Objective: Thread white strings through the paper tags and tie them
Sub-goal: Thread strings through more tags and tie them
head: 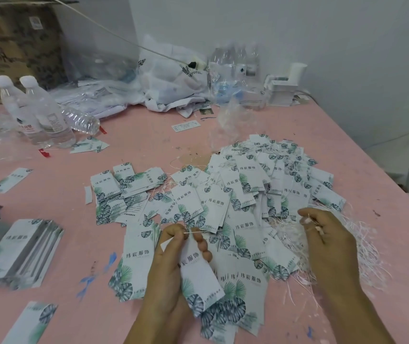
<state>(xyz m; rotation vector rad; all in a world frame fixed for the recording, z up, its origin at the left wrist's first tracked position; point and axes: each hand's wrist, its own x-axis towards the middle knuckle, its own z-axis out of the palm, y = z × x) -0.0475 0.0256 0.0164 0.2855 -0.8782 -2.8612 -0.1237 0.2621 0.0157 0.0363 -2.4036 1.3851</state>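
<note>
Left hand (173,264): grips one paper tag (198,276) printed with green leaves, fingers curled round its upper end, thumb and forefinger pinching a short white string (193,233) at the tag's top. The tag hangs tilted above the heap.

Right hand (327,234): fingers curled, pinching thin white strands at the fingertips, above the loose bundle of white strings (362,247) lying at the heap's right edge.

Heap of paper tags (248,199): spread across the middle of the pink table (149,135), many overlapping, some with strings attached.

Stacked tags (22,252): neat pile at the left, well apart from the heap.

Water bottles (39,112): two upright at the far left, one lying beside them.

Plastic bags (173,80): crumpled against the far wall.

Cardboard box (17,43): far left corner.
</note>
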